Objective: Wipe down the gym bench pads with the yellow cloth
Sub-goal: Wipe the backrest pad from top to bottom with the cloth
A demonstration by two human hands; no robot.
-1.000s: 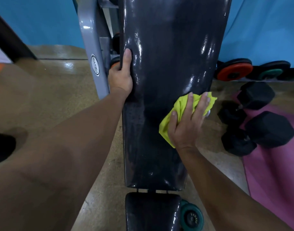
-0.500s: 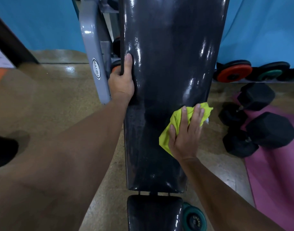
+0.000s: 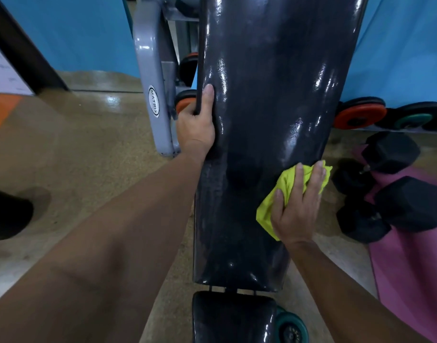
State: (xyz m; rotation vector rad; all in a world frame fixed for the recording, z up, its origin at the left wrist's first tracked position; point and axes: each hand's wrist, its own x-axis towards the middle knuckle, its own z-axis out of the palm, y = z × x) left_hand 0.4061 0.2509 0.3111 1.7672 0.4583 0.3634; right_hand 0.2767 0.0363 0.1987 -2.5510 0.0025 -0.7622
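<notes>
Glossy black back pad (image 3: 269, 100), inclined; left hand (image 3: 196, 122) grips its left edge, right hand (image 3: 296, 209) presses yellow cloth (image 3: 285, 186) with straight fingers at its right edge. Seat pad (image 3: 233, 318) nearest. Tan floor (image 3: 76, 149), blue wall (image 3: 71, 30), black dumbbells (image 3: 395, 191) on pink mat (image 3: 415, 280) right.

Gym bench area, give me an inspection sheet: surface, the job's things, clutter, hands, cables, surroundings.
Surface: long black back pad, glossy with light streaks; a short seat pad lies below it across a small gap.
Job's things: yellow cloth bunched on the back pad's right edge.
Clutter: black hex dumbbells on the floor to the right, partly on a pink mat; weight plates along the blue wall.
Hands: left hand grips the back pad's left edge, thumb on top; right hand presses the cloth with spread fingers.
Cables: nothing seen.
Surroundings: grey frame upright marked MATRIX, tan speckled floor, teal wheel beside the seat pad.
</notes>
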